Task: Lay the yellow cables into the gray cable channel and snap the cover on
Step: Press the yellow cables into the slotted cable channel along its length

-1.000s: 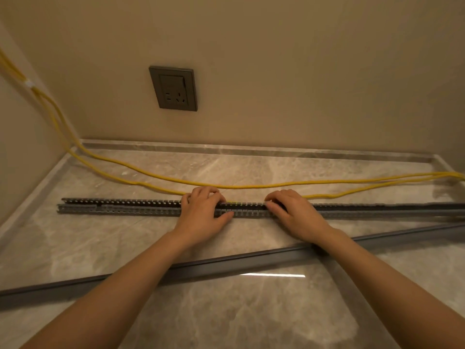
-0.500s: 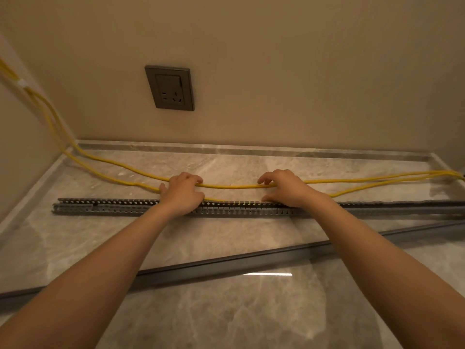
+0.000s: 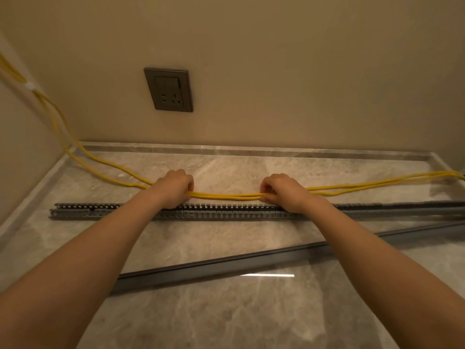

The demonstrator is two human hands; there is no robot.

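Forearms reach forward from the bottom corners over the marble worktop (image 3: 226, 318). Nearest lies the gray cover (image 3: 226, 267), a long flat strip set on a slant. Its left end is close to the person, and its right end runs up toward the channel at the right edge of the view. The cover is off the channel and passes under both arms.

Beyond it the gray cable channel (image 3: 226, 212) lies flat across the worktop from left to right, its slotted side walls upright and its top open.

Just past the channel's far wall, the left hand (image 3: 173, 188) and the right hand (image 3: 284, 191) are set well apart, each with fingers curled round the yellow cables (image 3: 226, 196). The cables run between the two fists in a slightly sagging line, beside the channel and not inside it. To the left they trail over the worktop into the corner and climb the side wall, where a white tie (image 3: 29, 86) bundles them. To the right they run off toward the far edge.

On the back wall (image 3: 302, 71) sits a dark socket plate (image 3: 169, 89).
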